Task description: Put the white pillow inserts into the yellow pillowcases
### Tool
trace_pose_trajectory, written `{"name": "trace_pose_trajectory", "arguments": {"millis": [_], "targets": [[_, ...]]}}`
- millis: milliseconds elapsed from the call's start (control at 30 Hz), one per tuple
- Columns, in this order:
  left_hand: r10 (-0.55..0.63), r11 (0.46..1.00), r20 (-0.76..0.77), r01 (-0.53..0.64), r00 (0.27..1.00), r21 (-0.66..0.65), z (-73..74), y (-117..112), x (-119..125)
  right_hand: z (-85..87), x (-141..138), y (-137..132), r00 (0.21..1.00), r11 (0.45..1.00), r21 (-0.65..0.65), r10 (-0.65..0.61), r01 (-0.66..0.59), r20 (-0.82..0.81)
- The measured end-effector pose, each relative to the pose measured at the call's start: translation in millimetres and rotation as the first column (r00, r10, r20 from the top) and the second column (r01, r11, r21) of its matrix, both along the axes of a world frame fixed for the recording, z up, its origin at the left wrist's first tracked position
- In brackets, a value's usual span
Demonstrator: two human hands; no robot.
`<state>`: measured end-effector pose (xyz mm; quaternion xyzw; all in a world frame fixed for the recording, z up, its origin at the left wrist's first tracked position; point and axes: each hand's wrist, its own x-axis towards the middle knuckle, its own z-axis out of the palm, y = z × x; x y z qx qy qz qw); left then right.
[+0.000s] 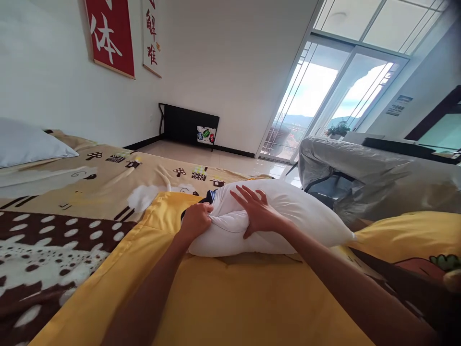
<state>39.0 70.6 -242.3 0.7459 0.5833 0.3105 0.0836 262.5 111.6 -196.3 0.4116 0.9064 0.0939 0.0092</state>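
Note:
A white pillow [295, 211] lies across a yellow cover [230, 298] on the bed. My left hand [196, 220] is closed on the pillow's left end, bunching the white fabric. My right hand [257, 211] rests flat on top of the pillow with its fingers spread. A dark-edged opening of the yellow cover [211, 197] shows just behind the left hand, at the pillow's left end.
The bed has a tan printed sheet [108, 178] and a brown dotted blanket [43, 250]. A second white pillow [29, 144] lies far left. A chair under a grey cover [374, 178] stands to the right. Glass doors [324, 101] are beyond.

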Motion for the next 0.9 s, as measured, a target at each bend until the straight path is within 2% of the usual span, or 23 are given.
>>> {"name": "trace_pose_trajectory", "arguments": {"millis": [200,367,533,667,767,900], "targets": [[-0.07,0.997,-0.024,0.069,0.997,-0.025,-1.5,3,0,-3.8,-23,53,0.992,0.976,-0.192,0.115,-0.102,0.057],[-0.101,0.994,-0.038,0.099,0.994,-0.041,0.3,2,4,-9.1,-31,70,0.976,0.935,-0.309,0.206,-0.176,0.067],[-0.179,0.984,-0.051,0.178,0.983,-0.024,1.3,0,5,-9.0,-37,68,0.95,0.913,-0.294,0.31,-0.285,0.042],[-0.212,0.977,-0.047,0.211,0.976,-0.026,1.3,-2,7,-14.3,-28,64,0.926,0.9,-0.221,0.368,-0.377,-0.082],[-0.25,0.968,-0.042,0.249,0.967,-0.02,2.6,-4,10,-18.3,-19,57,0.918,0.905,-0.16,0.378,-0.394,-0.121],[-0.299,0.954,-0.056,0.298,0.953,-0.022,6.0,-7,14,-17.0,-16,47,0.909,0.902,-0.122,0.406,-0.415,-0.094]]}}
